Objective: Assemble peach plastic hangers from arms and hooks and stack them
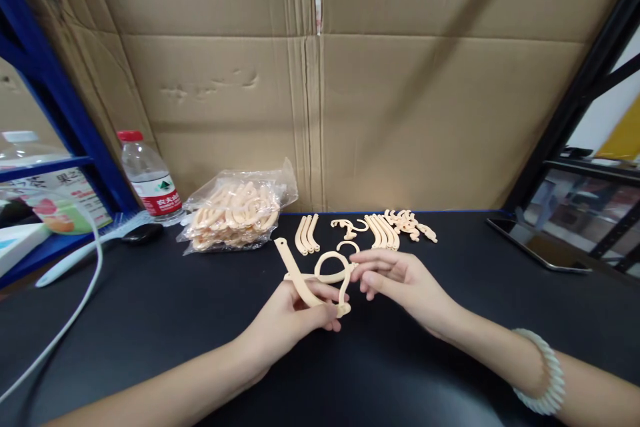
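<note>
My left hand (305, 313) pinches a cream plastic hanger piece (294, 268) near its lower end. This piece is a long flat arm with a hole at its upper tip, meeting a large curved hook (347, 280) at the bottom. Beside the hook is my right hand (395, 280), its fingers loosely bent and the thumb apart; whether the fingertips touch the hook is unclear. Behind the held piece, another hanger (349, 245) with a small hook lies on the black table (425, 373), partly covered by the held piece and my fingers.
Curved arms (307, 235) lie in a row, with more arms (383, 232) and a pile of small cream parts (407, 223) to the right. A clear bag (235, 210) of parts, a water bottle (153, 177), a white cable (93, 287) and a tablet (537, 245) surround the work area.
</note>
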Action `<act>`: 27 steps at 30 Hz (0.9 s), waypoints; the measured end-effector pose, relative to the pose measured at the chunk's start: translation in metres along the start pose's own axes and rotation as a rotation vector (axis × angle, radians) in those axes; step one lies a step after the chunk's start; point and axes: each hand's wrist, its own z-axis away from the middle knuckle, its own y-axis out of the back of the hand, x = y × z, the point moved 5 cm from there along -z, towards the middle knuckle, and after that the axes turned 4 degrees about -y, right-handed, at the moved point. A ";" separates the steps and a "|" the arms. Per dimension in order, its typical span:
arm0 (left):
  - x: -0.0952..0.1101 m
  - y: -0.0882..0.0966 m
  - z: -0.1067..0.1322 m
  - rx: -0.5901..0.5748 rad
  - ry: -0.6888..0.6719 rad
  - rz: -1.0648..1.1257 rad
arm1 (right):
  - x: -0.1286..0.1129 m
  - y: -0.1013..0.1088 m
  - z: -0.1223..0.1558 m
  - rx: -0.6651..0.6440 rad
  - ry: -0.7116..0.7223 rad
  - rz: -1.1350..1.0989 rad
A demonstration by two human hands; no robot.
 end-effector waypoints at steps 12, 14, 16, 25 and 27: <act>-0.003 0.002 -0.002 0.048 0.021 0.088 | 0.007 0.079 -0.038 -0.033 0.502 1.233; -0.004 0.001 -0.002 0.054 0.014 0.061 | 0.013 0.074 -0.041 -0.031 0.496 1.250; -0.004 0.001 -0.003 0.072 0.019 0.044 | 0.015 0.071 -0.042 0.000 0.502 1.236; -0.004 0.003 -0.001 0.046 -0.005 0.060 | -0.014 0.094 -0.030 0.536 0.395 0.724; -0.005 0.003 -0.001 0.044 -0.013 0.057 | -0.018 0.093 -0.022 0.592 0.358 0.538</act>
